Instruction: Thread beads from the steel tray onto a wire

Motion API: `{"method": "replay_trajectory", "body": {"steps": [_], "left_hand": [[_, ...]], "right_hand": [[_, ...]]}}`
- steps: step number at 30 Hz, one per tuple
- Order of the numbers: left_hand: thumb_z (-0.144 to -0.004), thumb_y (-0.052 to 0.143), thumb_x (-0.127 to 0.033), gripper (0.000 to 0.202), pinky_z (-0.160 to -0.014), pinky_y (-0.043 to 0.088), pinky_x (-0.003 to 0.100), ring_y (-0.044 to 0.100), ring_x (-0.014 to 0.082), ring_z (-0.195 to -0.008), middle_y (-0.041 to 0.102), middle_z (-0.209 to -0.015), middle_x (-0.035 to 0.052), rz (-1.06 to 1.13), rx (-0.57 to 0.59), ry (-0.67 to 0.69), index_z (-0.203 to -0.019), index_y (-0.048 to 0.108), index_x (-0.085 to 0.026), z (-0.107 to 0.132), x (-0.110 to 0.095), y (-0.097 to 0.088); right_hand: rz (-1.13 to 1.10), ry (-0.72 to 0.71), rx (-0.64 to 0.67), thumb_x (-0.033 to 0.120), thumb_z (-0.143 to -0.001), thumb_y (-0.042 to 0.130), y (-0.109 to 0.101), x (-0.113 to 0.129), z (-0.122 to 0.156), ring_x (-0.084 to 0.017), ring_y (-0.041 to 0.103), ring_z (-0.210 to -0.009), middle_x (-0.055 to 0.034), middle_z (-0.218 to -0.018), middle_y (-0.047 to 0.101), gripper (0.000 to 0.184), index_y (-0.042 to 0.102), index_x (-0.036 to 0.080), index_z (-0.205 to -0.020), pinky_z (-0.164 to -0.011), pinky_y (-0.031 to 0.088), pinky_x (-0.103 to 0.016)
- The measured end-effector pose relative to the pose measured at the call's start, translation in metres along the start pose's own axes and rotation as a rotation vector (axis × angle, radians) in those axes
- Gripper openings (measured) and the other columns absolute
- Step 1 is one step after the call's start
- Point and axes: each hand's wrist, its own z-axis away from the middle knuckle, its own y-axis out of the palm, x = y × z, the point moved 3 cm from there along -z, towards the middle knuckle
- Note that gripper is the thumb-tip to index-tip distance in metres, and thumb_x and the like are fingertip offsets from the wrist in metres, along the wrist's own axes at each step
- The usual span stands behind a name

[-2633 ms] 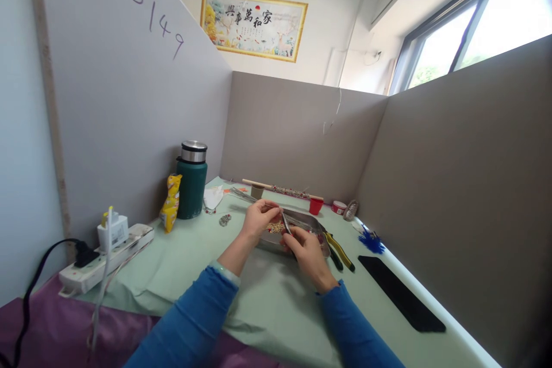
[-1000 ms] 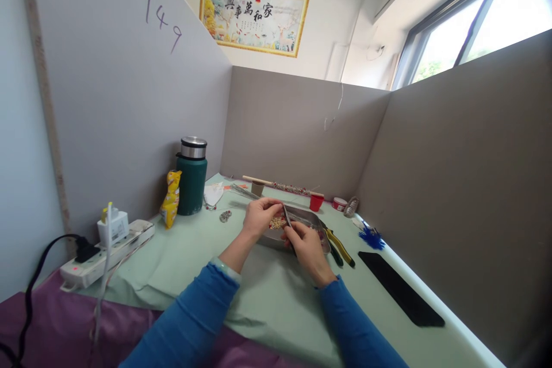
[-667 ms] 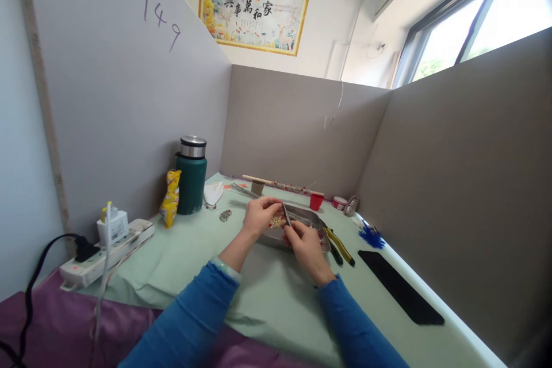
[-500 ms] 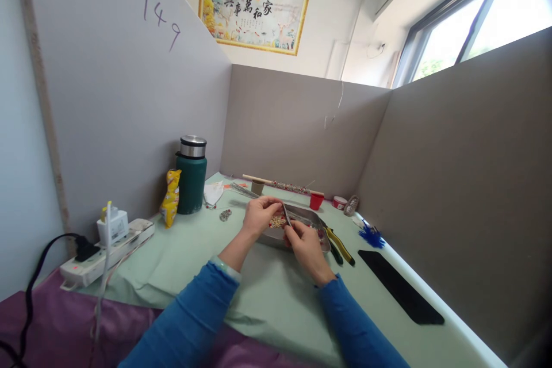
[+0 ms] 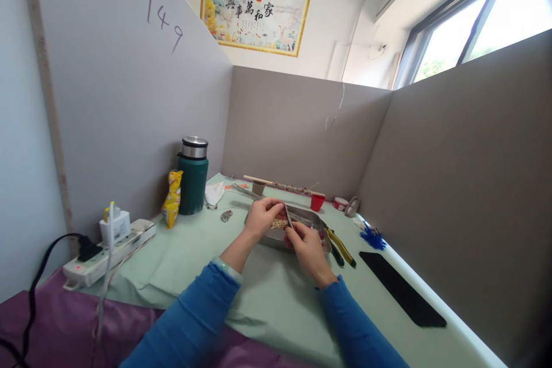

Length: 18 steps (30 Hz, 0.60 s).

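Note:
A thin grey strip (image 5: 288,216), slightly curved and too small to make out fully, spans the gap between my hands. Its upper end is pinched in the fingertips of my left hand (image 5: 264,217). Lower and to the right, the closed fingers of my right hand (image 5: 304,241) grip its other end. Both hands are above a shallow metal tray (image 5: 271,240), where gold and red beads (image 5: 279,223) show between them. My hands and wrists hide part of the tray.
Yellow-and-black pliers (image 5: 342,248) lean at the tray's right, near a black strip (image 5: 401,287). Behind stand a red cup (image 5: 317,202), a brown cup (image 5: 258,187) and a beaded rod (image 5: 293,188). A green flask (image 5: 193,178), yellow packet (image 5: 172,198) and power strip (image 5: 129,247) line the left.
The view has shifted very slightly. Both hands keep their pinch on the strip in nearly the same place.

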Motion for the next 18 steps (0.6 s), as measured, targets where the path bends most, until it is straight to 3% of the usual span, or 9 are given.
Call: {"method": "replay_trajectory", "body": {"steps": [10,18], "left_hand": [[-0.069,0.065,-0.026,0.018,-0.065,0.053,0.029,0.064,0.0151,-0.064,0.067,-0.073,0.0042,0.098,0.020,-0.093,-0.081,0.061,-0.013,0.0060,-0.0066,0.0015],[-0.070,0.063,-0.026,0.016,-0.062,0.051,0.027,0.061,0.0140,-0.058,0.065,-0.064,0.0035,-0.050,0.009,0.014,-0.079,0.062,-0.013,0.0009,-0.0051,-0.0020]], "right_hand": [[-0.078,0.040,0.041,0.042,-0.081,0.046,-0.0023,0.0063,0.0019,-0.016,0.056,-0.058,-0.0021,-0.065,0.063,0.029,0.061,0.017,-0.078,-0.056,0.041,-0.025],[-0.039,0.045,0.047,0.040,-0.081,0.045,-0.0014,0.0072,0.0014,-0.016,0.057,-0.058,-0.0029,-0.066,0.063,0.028,0.061,0.017,-0.077,-0.056,0.041,-0.025]]}}
